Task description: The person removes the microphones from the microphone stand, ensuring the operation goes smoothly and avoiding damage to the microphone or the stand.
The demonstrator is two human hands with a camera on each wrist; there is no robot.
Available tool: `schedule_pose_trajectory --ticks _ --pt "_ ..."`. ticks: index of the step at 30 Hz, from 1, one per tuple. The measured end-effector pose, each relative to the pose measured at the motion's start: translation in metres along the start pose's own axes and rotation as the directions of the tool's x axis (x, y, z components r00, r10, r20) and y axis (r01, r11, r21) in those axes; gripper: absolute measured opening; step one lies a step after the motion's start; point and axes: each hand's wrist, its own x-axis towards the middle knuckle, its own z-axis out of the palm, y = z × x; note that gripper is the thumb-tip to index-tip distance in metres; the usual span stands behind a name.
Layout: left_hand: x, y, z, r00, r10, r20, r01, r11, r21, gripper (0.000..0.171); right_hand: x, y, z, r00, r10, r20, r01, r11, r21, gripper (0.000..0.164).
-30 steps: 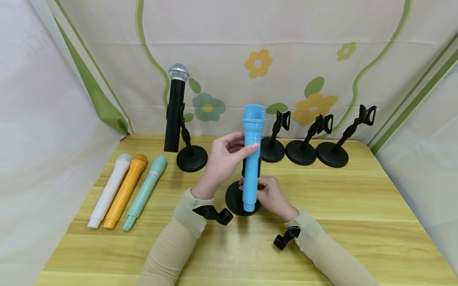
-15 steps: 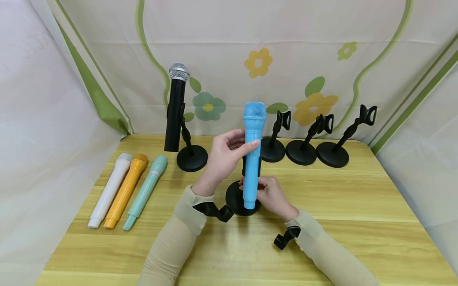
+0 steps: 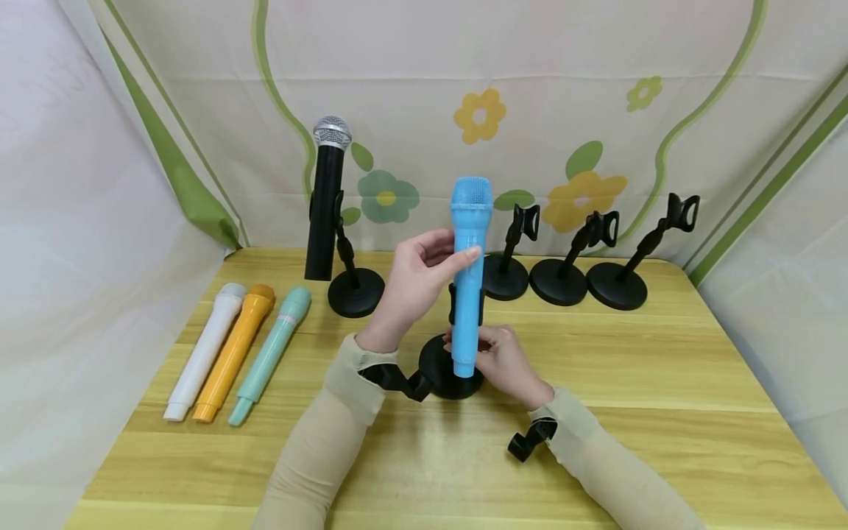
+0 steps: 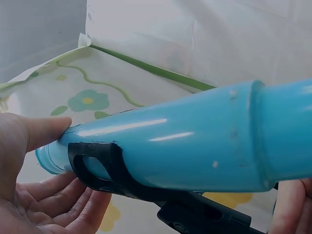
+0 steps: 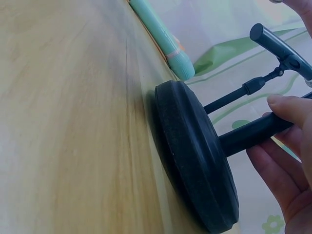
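Gripping the blue microphone [image 3: 468, 283] with the left hand [image 3: 419, 274], now slightly higher along the clip [image 4: 122, 178], apparently adjusting fit; below the clip, pinching the pole [image 5: 241, 138] with fingers of the right hand [image 3: 503, 361].

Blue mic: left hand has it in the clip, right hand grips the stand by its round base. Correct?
Not quite: the right hand grips the stand's pole, not its round base, as the right wrist view shows. The left hand does have the blue mic in the clip.
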Motion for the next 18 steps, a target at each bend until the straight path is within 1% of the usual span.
schedule_pose_trajectory --ticks 9,18 --pt "0.0055 0.0050 -0.0004 1.000 0.012 0.003 -0.012 1.000 -0.022 0.038 -0.0013 0.0012 0.0007 1.000 0.013 0.005 -0.013 0.999 0.048 0.018" --pt "0.0052 0.0093 0.0001 1.000 -0.005 0.004 0.005 1.000 -0.022 0.039 -0.0043 0.0006 0.0021 1.000 -0.007 -0.013 0.007 1.000 0.010 0.017"
